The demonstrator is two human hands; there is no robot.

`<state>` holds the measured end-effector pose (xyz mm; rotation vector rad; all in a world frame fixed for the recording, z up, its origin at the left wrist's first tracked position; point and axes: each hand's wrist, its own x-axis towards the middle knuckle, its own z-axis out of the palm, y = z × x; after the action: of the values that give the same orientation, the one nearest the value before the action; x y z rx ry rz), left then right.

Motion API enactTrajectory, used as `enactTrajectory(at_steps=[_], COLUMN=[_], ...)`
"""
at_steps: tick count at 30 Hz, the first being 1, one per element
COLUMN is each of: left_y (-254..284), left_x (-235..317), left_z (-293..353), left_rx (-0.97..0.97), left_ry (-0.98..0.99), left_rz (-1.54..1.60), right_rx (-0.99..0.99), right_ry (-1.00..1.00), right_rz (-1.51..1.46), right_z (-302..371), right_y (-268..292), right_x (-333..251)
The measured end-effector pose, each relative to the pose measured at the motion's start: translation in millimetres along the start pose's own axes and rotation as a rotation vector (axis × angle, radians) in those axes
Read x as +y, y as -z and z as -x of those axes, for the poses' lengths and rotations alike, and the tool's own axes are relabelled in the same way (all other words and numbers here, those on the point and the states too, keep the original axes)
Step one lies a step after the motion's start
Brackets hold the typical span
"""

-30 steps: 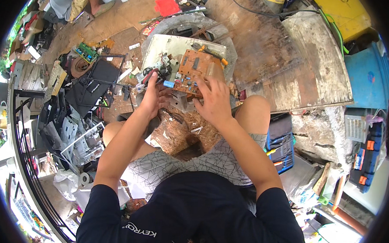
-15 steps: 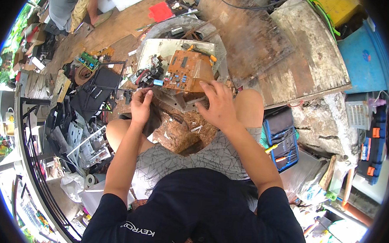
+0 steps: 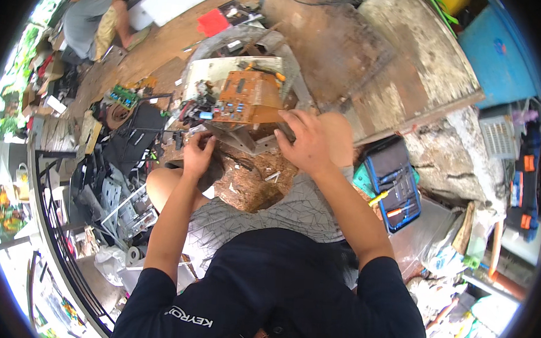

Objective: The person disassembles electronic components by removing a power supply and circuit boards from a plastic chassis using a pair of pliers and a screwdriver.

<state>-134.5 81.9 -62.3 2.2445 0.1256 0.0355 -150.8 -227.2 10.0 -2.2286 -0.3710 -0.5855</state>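
A bent grey metal frame (image 3: 241,139) with small holes sits in front of me, its corner toward me. My right hand (image 3: 308,143) grips its right end between thumb and fingers. Near its left end my left hand (image 3: 197,157) is closed, thumb against fingers; what lies in them is hidden. Just beyond the frame rests an orange-brown circuit board (image 3: 243,92) with many small components and a blue cylindrical capacitor (image 3: 206,115). A pale flat panel (image 3: 205,68) lies under the board. Behind the board is a tool with orange handles (image 3: 279,76).
Broken plastic and metal parts (image 3: 121,193) pile up at the left beside a black metal rack (image 3: 51,220). An open blue-edged tool case (image 3: 396,186) lies right of my knee. Worn wooden boards (image 3: 420,61) stretch far right. Another person (image 3: 92,25) crouches far left.
My view has shifted slightly, so the board and frame appear a little further left. My right fingers have closed on the frame's right end. The other person's raised arm now shows.
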Motion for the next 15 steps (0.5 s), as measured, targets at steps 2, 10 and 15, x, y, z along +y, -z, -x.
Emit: enactTrajectory(at_steps=[2,10,15], left_y=[-6,1,-9], left_x=[0,-56,-52], left_z=[-1,9,2], left_rx=[-0.065,-0.138,-0.088], left_ry=[-0.044,-0.101,-0.177], left_rz=[-0.050,-0.204,-0.332], right_rx=[0.069,0.107,0.214], right_ry=[-0.013,-1.060,-1.528], right_rz=[-0.090,0.052,0.410], right_z=[9,140,351], right_y=[19,129,138], right_x=[6,112,219])
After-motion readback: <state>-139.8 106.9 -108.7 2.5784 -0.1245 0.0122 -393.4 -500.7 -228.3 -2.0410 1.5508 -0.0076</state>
